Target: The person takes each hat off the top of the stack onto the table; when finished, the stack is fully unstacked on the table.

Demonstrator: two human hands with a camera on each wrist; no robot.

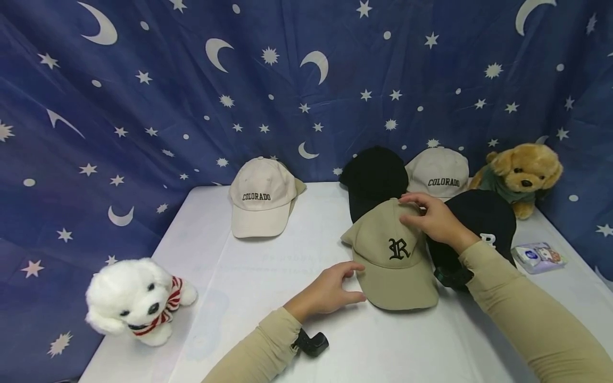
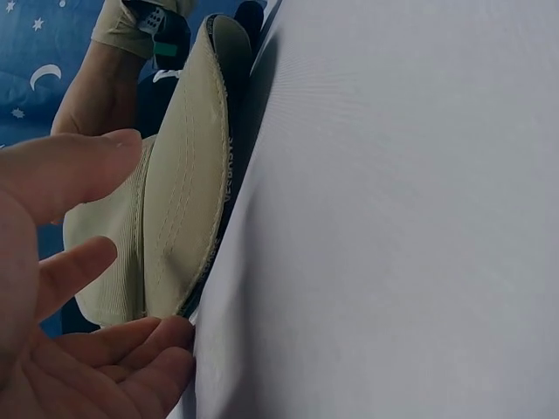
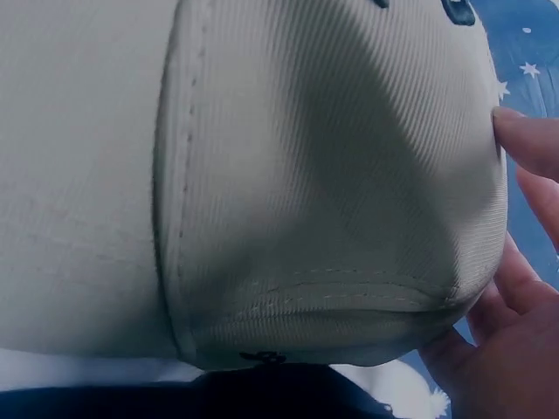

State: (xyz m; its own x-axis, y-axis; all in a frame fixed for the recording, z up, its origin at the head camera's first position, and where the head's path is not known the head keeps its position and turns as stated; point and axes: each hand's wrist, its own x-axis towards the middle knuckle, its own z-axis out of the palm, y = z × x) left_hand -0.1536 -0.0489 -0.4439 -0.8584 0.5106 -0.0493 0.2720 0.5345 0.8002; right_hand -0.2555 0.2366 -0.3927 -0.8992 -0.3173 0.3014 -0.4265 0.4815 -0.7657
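Observation:
A khaki baseball cap [image 1: 395, 260] with a black letter R lies on the white table, its brim toward me. My right hand [image 1: 433, 218] is at the top of its crown, thumb in front and fingers by the upper edge. In the right wrist view, a fingertip [image 3: 507, 127] meets the side of the crown. My left hand [image 1: 330, 287] is beside the brim's left edge, thumb and fingers spread apart. The left wrist view shows its lower fingertips [image 2: 179, 332] right at the brim [image 2: 188, 175], with the thumb [image 2: 105, 161] away from the cloth.
Black caps [image 1: 375, 178] and a COLORADO cap [image 1: 438, 170] are behind and beside the khaki cap. Another COLORADO cap [image 1: 261, 197] sits back left. A white plush dog [image 1: 129, 292] stands at left, a brown one [image 1: 522, 170] back right, near a purple packet [image 1: 538, 257].

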